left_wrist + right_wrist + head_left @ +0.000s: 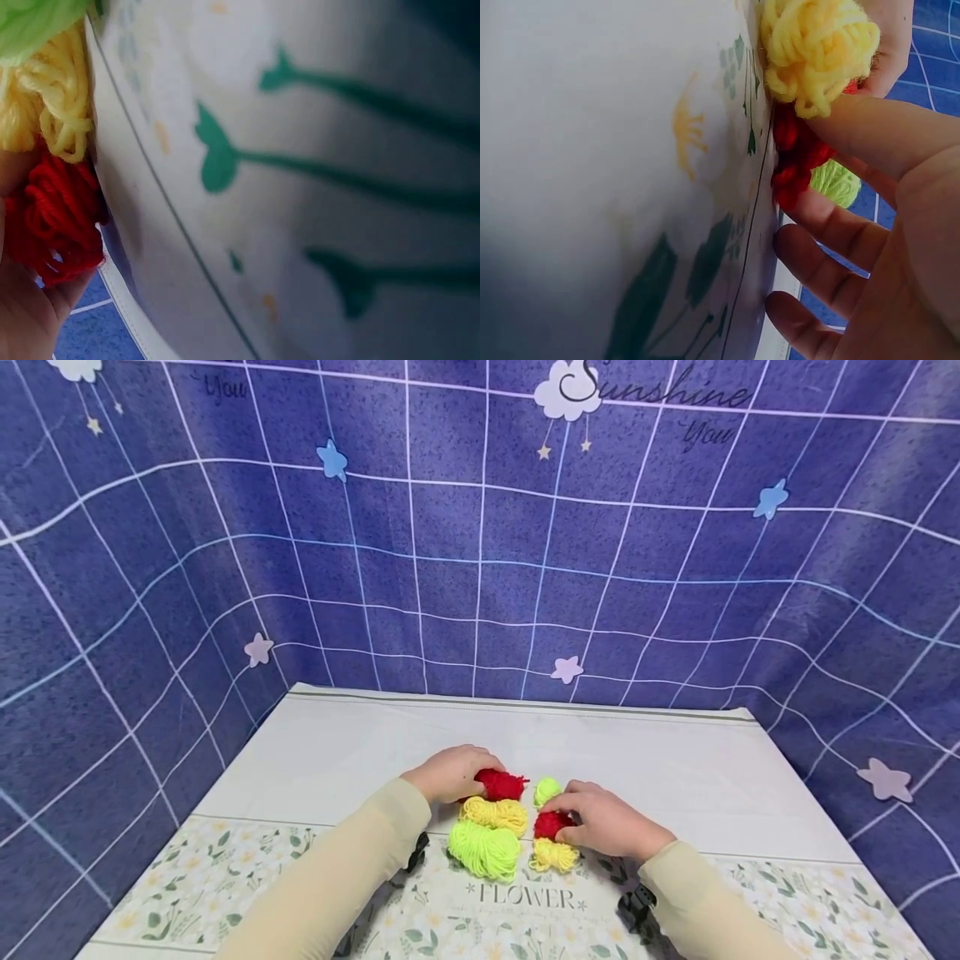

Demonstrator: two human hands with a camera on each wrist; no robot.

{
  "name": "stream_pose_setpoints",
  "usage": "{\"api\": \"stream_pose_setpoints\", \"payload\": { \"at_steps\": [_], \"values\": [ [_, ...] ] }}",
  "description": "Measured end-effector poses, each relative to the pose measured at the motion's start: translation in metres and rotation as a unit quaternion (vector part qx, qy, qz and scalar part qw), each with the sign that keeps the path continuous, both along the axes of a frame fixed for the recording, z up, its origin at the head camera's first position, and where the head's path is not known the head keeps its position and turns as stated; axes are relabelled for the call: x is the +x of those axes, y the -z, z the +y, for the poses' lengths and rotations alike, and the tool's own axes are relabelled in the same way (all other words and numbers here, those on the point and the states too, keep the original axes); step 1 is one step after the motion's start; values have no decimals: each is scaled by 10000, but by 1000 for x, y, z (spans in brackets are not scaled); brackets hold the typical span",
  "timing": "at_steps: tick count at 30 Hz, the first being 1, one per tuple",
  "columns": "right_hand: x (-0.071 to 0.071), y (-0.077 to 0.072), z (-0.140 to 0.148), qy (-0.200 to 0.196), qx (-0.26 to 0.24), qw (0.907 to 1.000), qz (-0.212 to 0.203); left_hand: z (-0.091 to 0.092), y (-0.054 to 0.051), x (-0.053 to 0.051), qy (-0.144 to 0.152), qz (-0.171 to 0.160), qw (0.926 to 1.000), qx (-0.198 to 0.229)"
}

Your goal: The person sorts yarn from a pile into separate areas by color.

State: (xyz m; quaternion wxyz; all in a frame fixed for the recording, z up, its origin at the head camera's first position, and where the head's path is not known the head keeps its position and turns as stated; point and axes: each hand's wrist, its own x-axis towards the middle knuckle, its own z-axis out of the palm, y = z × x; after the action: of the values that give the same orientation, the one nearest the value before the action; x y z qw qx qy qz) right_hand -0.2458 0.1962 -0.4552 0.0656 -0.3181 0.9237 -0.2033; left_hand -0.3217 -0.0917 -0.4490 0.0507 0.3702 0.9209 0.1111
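My left hand (455, 772) grips a large red yarn skein (504, 785) at the back of the left group; in the left wrist view fingers and palm wrap the red yarn (56, 217). In front of it lie a yellow skein (495, 814) and a lime-green skein (485, 852). On the right, my right hand (609, 821) pinches a smaller red skein (552, 825) between thumb and fingers. A small yellow skein (554, 856) sits just in front of that one, and a small lime-green skein (547, 791) lies behind it.
The table (637, 752) has a plain white back part and a flower-printed front with the word FLOWER. A blue gridded curtain (450, 568) hangs behind and on both sides. Dark wrist cameras (636, 906) sit by the sleeves.
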Motion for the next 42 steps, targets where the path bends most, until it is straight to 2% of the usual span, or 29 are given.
{"api": "stream_pose_setpoints", "payload": {
  "at_steps": [8,17,26,33,38,42],
  "values": [
    [0,-2,0,44,53,10000,4,4,-2,1,-121,10,9999,-122],
    [2,-4,1,67,65,10000,-32,1,1,0,-168,57,9997,-141],
    [4,-7,10,403,-147,9991,-73,1,0,0,-150,19,9998,-134],
    [8,-12,38,682,-397,9969,64,0,2,-1,-132,-50,9998,-105],
    [15,-19,72,927,-687,9933,-67,0,1,1,-137,-93,9998,-72],
    [19,-24,101,1110,-773,9908,91,1,-1,2,-141,-99,9998,-93]
  ]
}}
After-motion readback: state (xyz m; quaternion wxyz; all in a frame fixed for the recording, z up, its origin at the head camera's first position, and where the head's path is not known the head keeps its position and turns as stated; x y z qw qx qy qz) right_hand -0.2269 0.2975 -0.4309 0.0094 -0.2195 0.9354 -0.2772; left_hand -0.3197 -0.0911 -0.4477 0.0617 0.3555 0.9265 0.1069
